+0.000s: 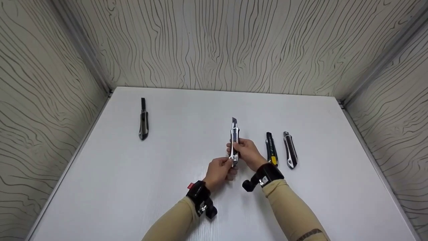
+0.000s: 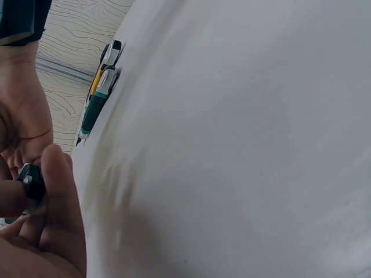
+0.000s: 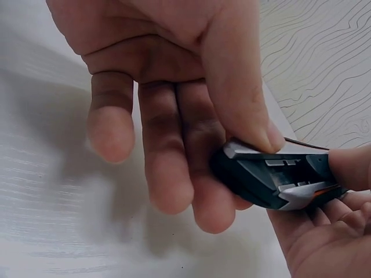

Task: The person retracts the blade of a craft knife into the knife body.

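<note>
A silver-and-dark utility knife (image 1: 235, 134) points away from me near the middle of the white table, its blade tip out at the far end. My right hand (image 1: 249, 151) grips its handle, thumb along the top. My left hand (image 1: 218, 171) pinches the butt end between thumb and fingers. In the right wrist view, the knife's dark butt end (image 3: 255, 179) shows an open slot with silver edges, under the left thumb (image 3: 240, 87). The right hand (image 3: 330, 237) holds farther along the handle. In the left wrist view, fingers hide most of the knife (image 2: 33, 182).
A black-and-yellow utility knife (image 1: 272, 149) and a dark-and-silver one (image 1: 290, 150) lie right of the hands. Another dark utility knife (image 1: 143, 122) lies at the far left of the white table (image 1: 117, 187). Wood-grain panels (image 1: 207, 47) stand behind and at both sides.
</note>
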The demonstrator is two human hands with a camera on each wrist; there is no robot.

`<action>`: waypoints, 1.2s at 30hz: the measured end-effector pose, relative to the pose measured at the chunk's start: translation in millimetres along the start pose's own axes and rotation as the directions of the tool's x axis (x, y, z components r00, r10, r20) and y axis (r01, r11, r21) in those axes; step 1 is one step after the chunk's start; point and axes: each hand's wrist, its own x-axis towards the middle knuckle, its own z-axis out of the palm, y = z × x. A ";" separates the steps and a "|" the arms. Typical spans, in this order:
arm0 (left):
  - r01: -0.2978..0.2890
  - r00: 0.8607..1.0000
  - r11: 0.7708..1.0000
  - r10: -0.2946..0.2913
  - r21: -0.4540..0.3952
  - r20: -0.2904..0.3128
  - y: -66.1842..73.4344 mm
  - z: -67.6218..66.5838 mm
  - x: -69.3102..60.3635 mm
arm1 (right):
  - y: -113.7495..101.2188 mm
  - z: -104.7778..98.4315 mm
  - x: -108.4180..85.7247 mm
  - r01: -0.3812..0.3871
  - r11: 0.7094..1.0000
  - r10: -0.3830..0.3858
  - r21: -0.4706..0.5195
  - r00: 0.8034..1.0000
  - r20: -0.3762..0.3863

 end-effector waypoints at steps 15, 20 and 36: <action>0.003 1.000 1.000 -0.003 -0.014 0.022 -26.7 -1.3 20.4 | -0.5 -1.4 -0.1 0.011 1.000 -0.010 -0.026 1.000 0.024; 0.007 1.000 1.000 -0.007 -0.021 0.026 -25.5 -1.1 20.0 | 0.2 -1.3 -0.3 0.007 1.000 -0.006 -0.028 0.999 0.032; 0.010 1.000 0.999 -0.010 -0.033 0.020 -26.8 -2.0 17.5 | 1.1 1.9 -1.2 -0.008 0.999 0.009 -0.053 1.000 0.019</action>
